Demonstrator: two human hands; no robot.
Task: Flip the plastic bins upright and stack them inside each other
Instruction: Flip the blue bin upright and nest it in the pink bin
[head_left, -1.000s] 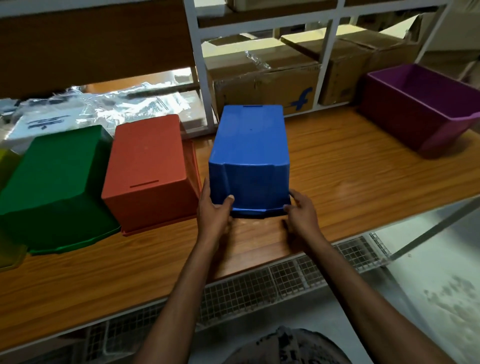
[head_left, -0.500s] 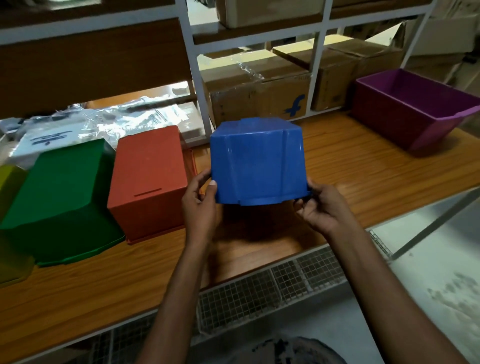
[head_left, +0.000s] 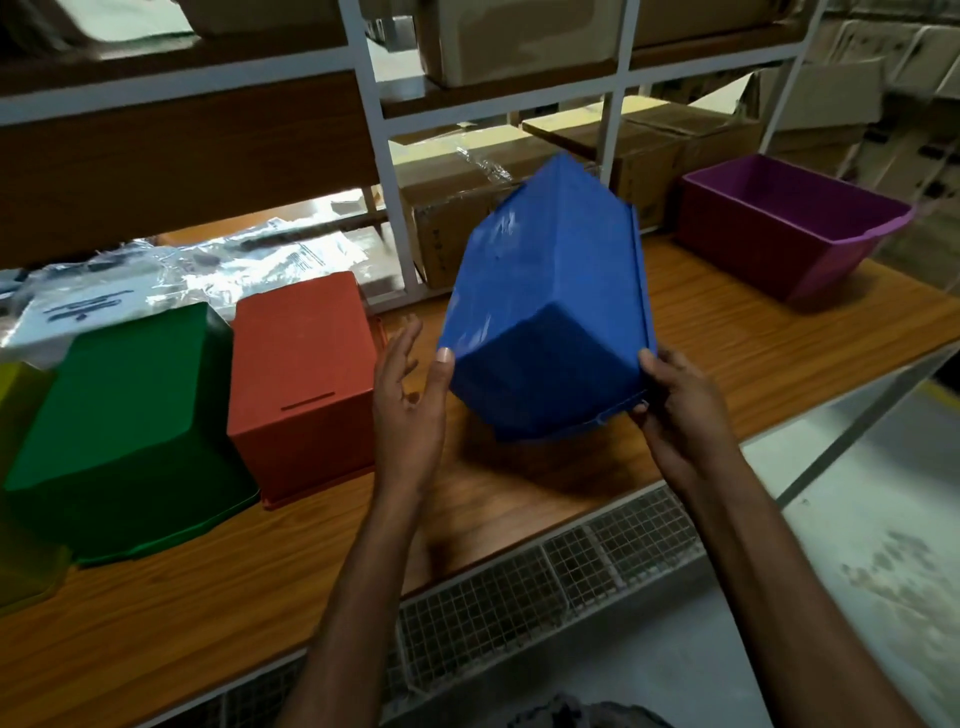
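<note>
A blue bin (head_left: 545, 306) hangs in the air above the wooden shelf, tilted, its bottom turned toward me and to the left. My right hand (head_left: 675, 410) grips its rim at the lower right. My left hand (head_left: 410, 400) is beside its lower left corner, thumb touching the bin, fingers spread. A purple bin (head_left: 789, 228) stands upright at the right. Upside down on the shelf at the left are a red bin (head_left: 306, 374), a green bin (head_left: 124, 426) and a yellow bin (head_left: 21, 499) cut off by the frame's edge.
The wooden shelf (head_left: 753, 353) has a wire mesh panel (head_left: 545, 587) below its front edge. Cardboard boxes (head_left: 457, 223) stand behind a white upright (head_left: 389, 182). Clear plastic bags (head_left: 182, 280) lie behind the red and green bins.
The blue bin has been lifted off the shelf and turned, its rim swinging to the right. My left hand has loosened its hold and its fingers have spread.
</note>
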